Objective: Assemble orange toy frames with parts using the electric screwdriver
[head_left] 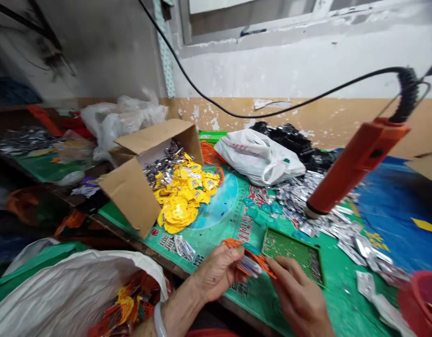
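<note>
My left hand (219, 271) pinches an orange plastic piece (232, 242) together with a small silver and blue packet (250, 265), near the table's front edge. On the other side, the fingers of my right hand (302, 297) close on the orange piece's right end. Part of what lies between my fingers is hidden. Just behind my right hand is a green mesh tray (293, 252) with tiny dark parts along its right end. A few similar silver packets (184, 248) lie to the left of my hands.
An electric screwdriver (352, 168) hangs at right over silver packets (300, 196). Yellow pieces (184, 192) spill from a cardboard box (131, 196). Behind are a white plastic bag (259, 154) and black pieces (289, 140). A large sack (57, 281) stands front left, a red container (417, 299) right.
</note>
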A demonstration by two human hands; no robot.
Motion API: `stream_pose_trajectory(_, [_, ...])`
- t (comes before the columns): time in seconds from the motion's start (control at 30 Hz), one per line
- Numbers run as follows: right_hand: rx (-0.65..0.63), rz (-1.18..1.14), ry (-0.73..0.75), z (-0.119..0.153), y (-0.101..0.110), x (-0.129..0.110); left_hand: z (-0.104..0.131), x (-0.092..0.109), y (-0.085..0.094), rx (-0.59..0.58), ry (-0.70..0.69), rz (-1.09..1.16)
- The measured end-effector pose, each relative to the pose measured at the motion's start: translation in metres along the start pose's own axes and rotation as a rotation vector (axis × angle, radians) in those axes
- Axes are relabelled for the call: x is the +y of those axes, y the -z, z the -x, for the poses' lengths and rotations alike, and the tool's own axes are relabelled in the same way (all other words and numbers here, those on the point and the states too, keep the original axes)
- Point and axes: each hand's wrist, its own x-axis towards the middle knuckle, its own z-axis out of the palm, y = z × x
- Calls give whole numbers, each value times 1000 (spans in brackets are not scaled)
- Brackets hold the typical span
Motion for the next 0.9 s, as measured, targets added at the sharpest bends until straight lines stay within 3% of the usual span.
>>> stream_pose_trajectory(0.13, [-88,-335,-355,-6,4,13,4,1,2,-84,119,0])
stream_pose_trajectory(0.27, [-118,-605,-636,-20,9,23,8,-1,12,-113,152,27])
stream_pose_trajectory(0.43, [-9,-858,-971,-29,6,27,10,-7,25,-95,255,226])
stream_pose_trajectory(0.63, [82,-1085,-938,-33,-3,11,7,-14,22,44,320,304])
stream_pose_trajectory(0.77, [92,-1162,-900,-35,0,5,6,-9,18,94,255,400])
stream_pose_trajectory(0.83, [61,-1218,-916,-34,4,5,5,-6,19,89,240,429])
stream_pose_trajectory(0.9, [-48,-1304,-906,-32,7,5,5,-6,21,22,269,413])
